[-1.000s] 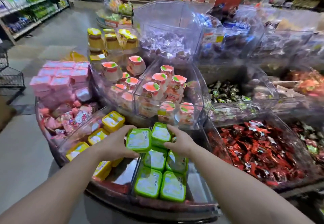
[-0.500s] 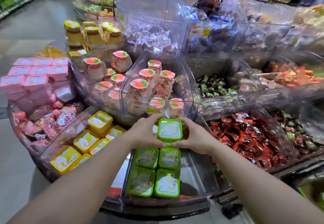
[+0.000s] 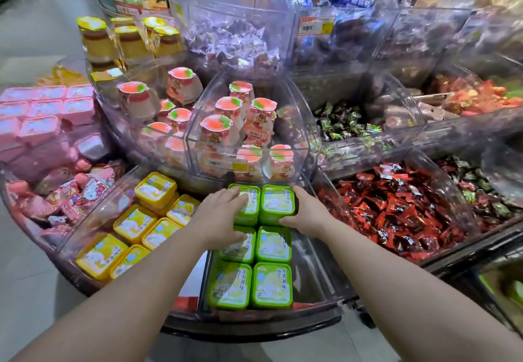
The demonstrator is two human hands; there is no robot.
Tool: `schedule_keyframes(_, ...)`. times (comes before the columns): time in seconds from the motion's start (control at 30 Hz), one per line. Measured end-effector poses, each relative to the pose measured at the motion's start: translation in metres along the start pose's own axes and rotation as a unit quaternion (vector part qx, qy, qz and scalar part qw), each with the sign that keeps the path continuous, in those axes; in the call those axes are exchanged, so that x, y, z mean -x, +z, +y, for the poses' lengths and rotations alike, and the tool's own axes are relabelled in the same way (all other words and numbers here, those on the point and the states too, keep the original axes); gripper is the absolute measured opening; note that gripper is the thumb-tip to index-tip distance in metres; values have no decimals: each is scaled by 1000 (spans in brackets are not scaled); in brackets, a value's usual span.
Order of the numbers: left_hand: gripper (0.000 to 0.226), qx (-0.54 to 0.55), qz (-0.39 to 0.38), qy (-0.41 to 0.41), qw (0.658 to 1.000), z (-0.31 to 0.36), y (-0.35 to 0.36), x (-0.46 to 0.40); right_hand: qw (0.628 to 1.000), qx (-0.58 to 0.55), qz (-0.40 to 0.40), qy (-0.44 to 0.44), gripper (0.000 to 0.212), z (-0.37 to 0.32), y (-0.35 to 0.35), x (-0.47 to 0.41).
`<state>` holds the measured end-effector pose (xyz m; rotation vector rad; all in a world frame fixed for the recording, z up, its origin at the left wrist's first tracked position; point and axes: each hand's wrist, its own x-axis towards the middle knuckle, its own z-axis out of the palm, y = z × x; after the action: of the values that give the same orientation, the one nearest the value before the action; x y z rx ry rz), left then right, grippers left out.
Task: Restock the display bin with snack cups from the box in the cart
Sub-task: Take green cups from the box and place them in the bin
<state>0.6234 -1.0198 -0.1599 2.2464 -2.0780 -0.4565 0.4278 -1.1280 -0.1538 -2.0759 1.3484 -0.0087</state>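
Note:
Several green snack cups (image 3: 273, 285) lie in two columns inside a clear display bin (image 3: 321, 274). At the bin's far end two of these cups sit side by side, higher than the rows in front. My left hand (image 3: 222, 216) lies palm down on the left one (image 3: 249, 206), its fingers flat across the lid. The right one (image 3: 277, 201) is gripped at its right side by my right hand (image 3: 307, 211), thumb at its front corner. The box and the cart are out of view.
Yellow cups (image 3: 134, 223) fill the bin to the left, red wrapped sweets (image 3: 396, 208) the bin to the right. A raised clear bin of peach-lidded cups (image 3: 240, 124) overhangs just behind my hands. Pink packs (image 3: 42, 118) sit far left. Grey floor lies below the display's edge.
The two green cups I held above the bin have come down to its far end. My left hand has flattened onto one lid, and my right hand now holds the other cup's side.

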Motion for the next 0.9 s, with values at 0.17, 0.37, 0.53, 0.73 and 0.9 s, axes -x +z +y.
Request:
schedule_keyframes(0.17, 92, -8, -2, -26, 1000, 5, 2, 0, 1000, -4, -18, 4, 101, 1, -2, 5)
schedule_keyframes(0.37, 92, 1, 26, -75, 997, 37, -12, -6, 998, -61, -9, -29, 105, -4, -14, 27)
schedule_keyframes(0.53, 85, -21, 87, -25, 996, 116, -33, -27, 989, -72, 101, -76, 70, 29, -63, 68)
schedule_keyframes(0.73, 80, -42, 104, 39, 993, 296, -16, -57, 970, 140, 196, 41, 77, 178, -145, 150)
schedule_keyframes(0.9, 73, -64, 95, 141, 983, 476, 25, -66, 938, 198, 233, 166, 76, 317, -193, 238)
